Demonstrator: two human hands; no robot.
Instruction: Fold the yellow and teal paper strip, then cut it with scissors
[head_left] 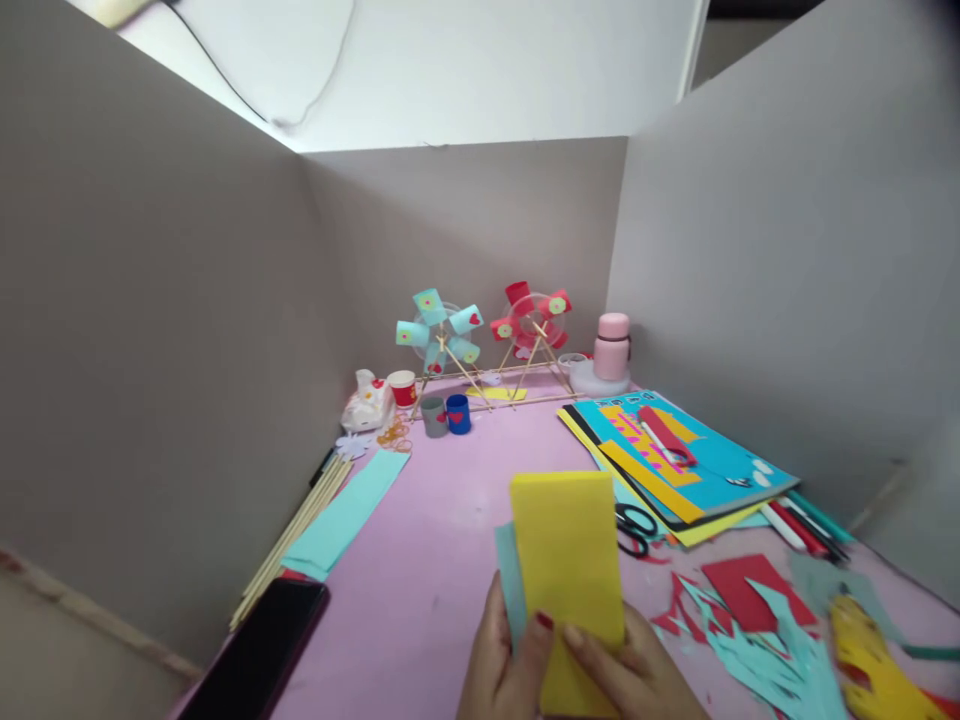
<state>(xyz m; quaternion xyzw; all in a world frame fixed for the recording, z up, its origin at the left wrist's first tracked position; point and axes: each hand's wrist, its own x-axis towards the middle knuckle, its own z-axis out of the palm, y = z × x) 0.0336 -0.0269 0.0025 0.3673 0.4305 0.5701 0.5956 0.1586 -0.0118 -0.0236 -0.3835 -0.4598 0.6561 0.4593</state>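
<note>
Bottom ctr of the frame, we've got both hands on a yellow paper strip (pixel 568 560), long sides running up-frame. Left hand (pixel 501 660) grips it, red-nailed thumb pressed on the yellow face; a grey-blue strip (pixel 511 570) pokes out behind the left edge. Right hand (pixel 641 665) pinches it too, thumb on the front, fingers round the right edge.

Just R of the strip we spot black scissors (pixel 636 530), handles showing. Then mid-right, a blue illustrated pad (pixel 720 465) on top of coloured sheets, w/ pens (pixel 806 530) by its lower R corner. Lower right's busy: a red paper piece (pixel 735 585), turquoise scraps (pixel 784 665), plus a yellow item (pixel 874 655) we can't ID.

Swing to lower left & we find a dark-screened phone (pixel 259 645), then thin wooden sticks (pixel 296 535) lying beside a light-blue strip (pixel 349 515).

Upper ctr, we've two model wheels side by side on stick stands: pale-blue wheel (pixel 442 343) at L, red wheel (pixel 539 328) at R. Below the 1st, a grey cup (pixel 433 418) & a blue cup (pixel 458 416), ea. w/ a red heart. R of the wheels, a pink bottle (pixel 612 350).
</note>
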